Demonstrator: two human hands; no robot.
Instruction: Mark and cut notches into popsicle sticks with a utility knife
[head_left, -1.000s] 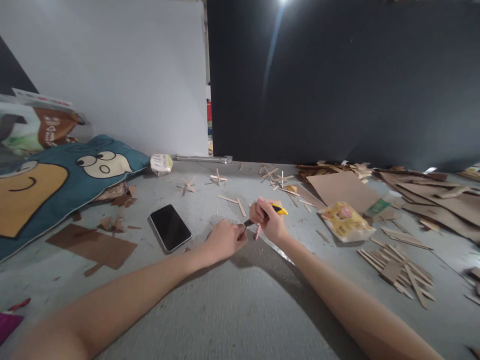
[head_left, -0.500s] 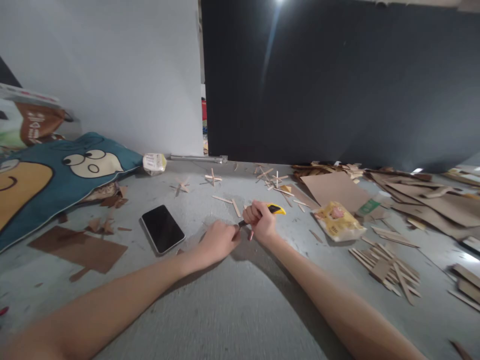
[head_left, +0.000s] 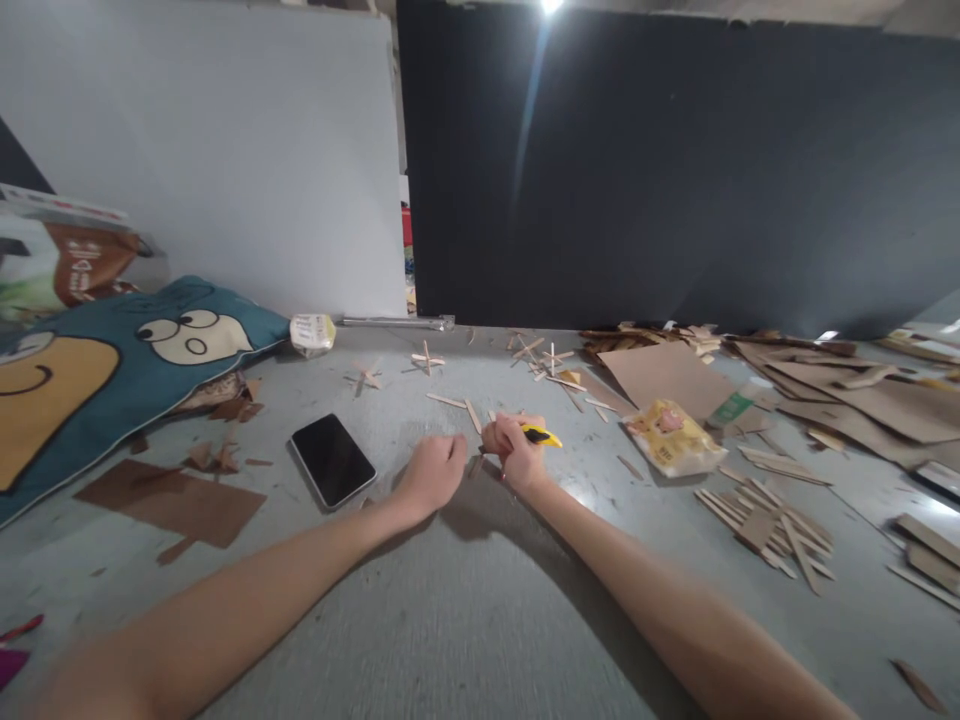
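Observation:
My right hand (head_left: pixel 517 455) is closed around a yellow and black utility knife (head_left: pixel 541 436), whose rear end sticks out to the right. Just left of that hand, a thin piece of wood (head_left: pixel 475 466) shows near the table surface. My left hand (head_left: pixel 433 472) rests a short way to the left with its fingers curled in; whatever it may hold is hidden. The two hands are apart. Beyond them lie loose wooden sticks (head_left: pixel 472 416) and small crossed-stick pieces (head_left: pixel 427 359).
A phone (head_left: pixel 333 460) lies left of my left hand, near brown cardboard (head_left: pixel 172 500) and a blue cartoon pillow (head_left: pixel 202 320). To the right are a yellow packet (head_left: pixel 672 440), a pile of sticks (head_left: pixel 772 530) and cardboard sheets (head_left: pixel 855 400). A dark panel (head_left: pixel 660 180) stands behind.
My left hand has drawn back left, away from the knife's front end. My right hand has turned and dipped slightly, with the knife still in it. The view has shifted a little.

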